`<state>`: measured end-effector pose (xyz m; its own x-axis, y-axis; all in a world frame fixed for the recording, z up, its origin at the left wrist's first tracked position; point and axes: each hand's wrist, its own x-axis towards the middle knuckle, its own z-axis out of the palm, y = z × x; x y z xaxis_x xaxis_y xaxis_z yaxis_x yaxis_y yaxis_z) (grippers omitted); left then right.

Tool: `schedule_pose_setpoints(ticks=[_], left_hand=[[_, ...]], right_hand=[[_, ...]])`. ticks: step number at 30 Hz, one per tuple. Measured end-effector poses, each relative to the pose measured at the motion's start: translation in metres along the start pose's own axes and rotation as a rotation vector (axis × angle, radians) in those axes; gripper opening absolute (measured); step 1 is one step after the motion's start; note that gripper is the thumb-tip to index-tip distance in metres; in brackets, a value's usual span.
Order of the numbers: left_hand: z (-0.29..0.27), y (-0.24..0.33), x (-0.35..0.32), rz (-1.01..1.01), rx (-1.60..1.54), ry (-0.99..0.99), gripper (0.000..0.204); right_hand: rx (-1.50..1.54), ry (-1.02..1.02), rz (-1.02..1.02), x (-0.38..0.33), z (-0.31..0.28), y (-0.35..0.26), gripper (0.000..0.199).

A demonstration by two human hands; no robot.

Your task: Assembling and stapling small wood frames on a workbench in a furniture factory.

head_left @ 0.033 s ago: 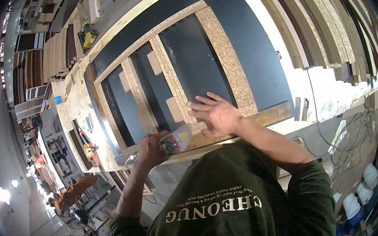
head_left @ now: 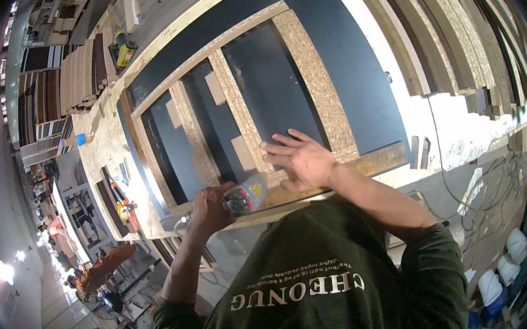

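My left hand [head_left: 210, 209] is wrapped round a grey, partly see-through handheld tool [head_left: 244, 198] with a yellow label and red and black parts; its exact kind I cannot make out. The tool is over the near rail of a particleboard frame [head_left: 236, 91]. Fingers spread, my right hand [head_left: 305, 164] lies flat on that rail, to the right of the tool, where a crosspiece meets it. Small particleboard blocks [head_left: 243, 152] sit beside the crosspieces. Under the frame is a dark panel [head_left: 364, 66].
Long board strips [head_left: 412, 32] are stacked at the far right. A yellow-green tool [head_left: 122, 52] stands at the far left. Orange-handled tools [head_left: 123, 204] lie at the left. Cables [head_left: 485, 194] trail at the right near white buckets [head_left: 511, 255].
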<state>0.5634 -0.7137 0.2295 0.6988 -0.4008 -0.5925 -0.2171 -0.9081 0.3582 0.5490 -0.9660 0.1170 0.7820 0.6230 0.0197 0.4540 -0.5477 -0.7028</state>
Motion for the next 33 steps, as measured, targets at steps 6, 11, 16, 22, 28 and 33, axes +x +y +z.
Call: schedule_pose_setpoints(ticks=[6,11,16,22,28,33], left_hand=[[0.007,-0.015,-0.003,0.066,-0.018,0.126,0.047],[-0.008,0.014,0.006,-0.018,-0.049,-0.012,0.044],[-0.002,0.010,0.003,0.092,0.104,0.097,0.050],[-0.005,-0.010,-0.021,-0.043,-0.171,0.128,0.038],[0.008,-0.088,-0.101,-0.083,-0.347,0.616,0.033],[0.033,-0.131,-0.131,-0.290,-0.568,0.667,0.047]], right_hand=[[0.019,-0.012,-0.001,0.000,-0.003,0.000,0.066],[0.001,-0.018,0.007,0.000,-0.004,0.000,0.066],[0.004,-0.029,-0.023,0.004,0.001,0.000,0.066],[-0.020,0.011,0.016,0.004,0.002,-0.002,0.067],[-0.103,-0.013,0.025,0.002,-0.010,-0.011,0.074],[-0.167,0.082,-0.118,0.020,0.018,-0.044,0.076]])
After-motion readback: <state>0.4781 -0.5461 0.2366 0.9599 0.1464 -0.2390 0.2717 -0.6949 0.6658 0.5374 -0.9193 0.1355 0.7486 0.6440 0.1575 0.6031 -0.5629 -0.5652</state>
